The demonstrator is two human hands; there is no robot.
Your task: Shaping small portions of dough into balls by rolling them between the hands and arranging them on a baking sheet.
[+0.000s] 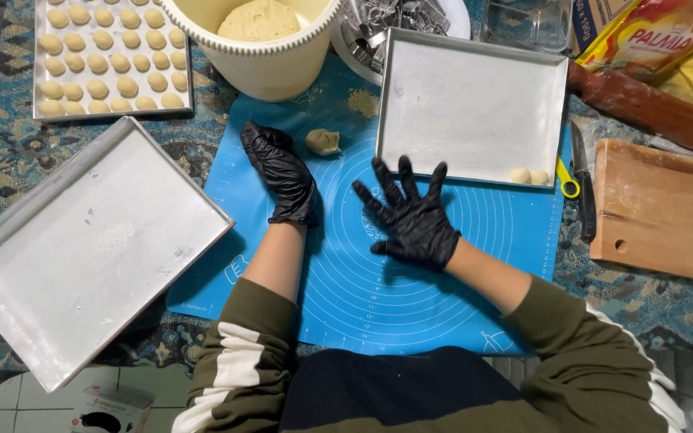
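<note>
Both hands wear black gloves and rest over a blue silicone baking mat [411, 297]. My left hand [282, 172] lies edge-on with fingers curled, close to a small lump of dough [323, 142] but apart from it. My right hand [411, 216] is spread flat on the mat, fingers apart, holding nothing. Just beyond its fingertips lies a metal baking tray [467, 104] with two small dough balls [528, 176] in its near right corner.
An empty metal tray [82, 240] lies at the left. A tray of several dough balls [106, 56] and a cream tub of dough [262, 40] sit at the back. A knife [584, 188], wooden board [655, 208], rolling pin [651, 108] and yellow packets [667, 40] lie right.
</note>
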